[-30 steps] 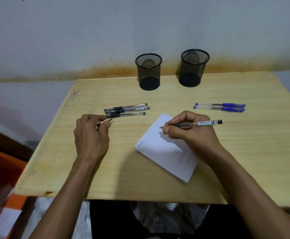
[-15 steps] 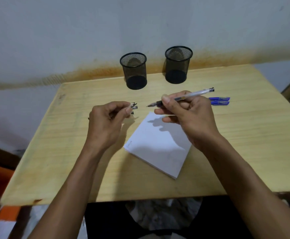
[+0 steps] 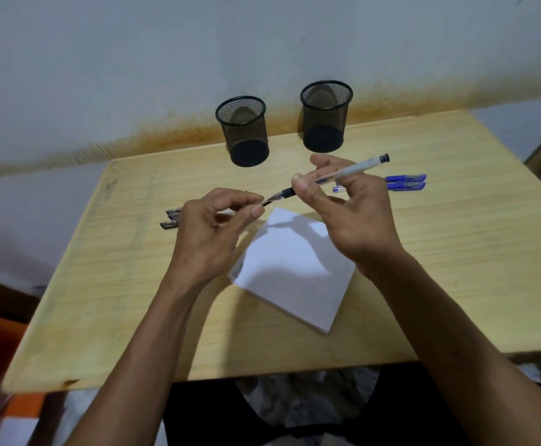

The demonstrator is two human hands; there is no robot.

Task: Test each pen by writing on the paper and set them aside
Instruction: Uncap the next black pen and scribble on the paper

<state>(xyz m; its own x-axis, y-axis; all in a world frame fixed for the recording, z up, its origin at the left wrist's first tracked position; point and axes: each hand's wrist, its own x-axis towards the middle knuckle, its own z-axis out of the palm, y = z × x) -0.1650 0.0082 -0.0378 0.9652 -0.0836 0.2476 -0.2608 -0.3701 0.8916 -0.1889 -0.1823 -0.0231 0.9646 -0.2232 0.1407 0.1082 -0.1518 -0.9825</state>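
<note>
At centre frame the right hand [image 3: 352,220] holds a clear pen [image 3: 330,178] above the table [image 3: 455,268], thumb and fingers curled round the barrel, tip pointing left. The left hand [image 3: 211,233] pinches a small dark cap [image 3: 266,203] at that tip between thumb and forefinger. A white paper pad [image 3: 295,272] lies flat beneath both hands. Black pens [image 3: 171,217] lie left of centre, partly hidden by the left hand. Blue pens [image 3: 404,182] lie right of centre. Two black mesh cups [image 3: 243,132] stand at upper centre against the wall.
</note>
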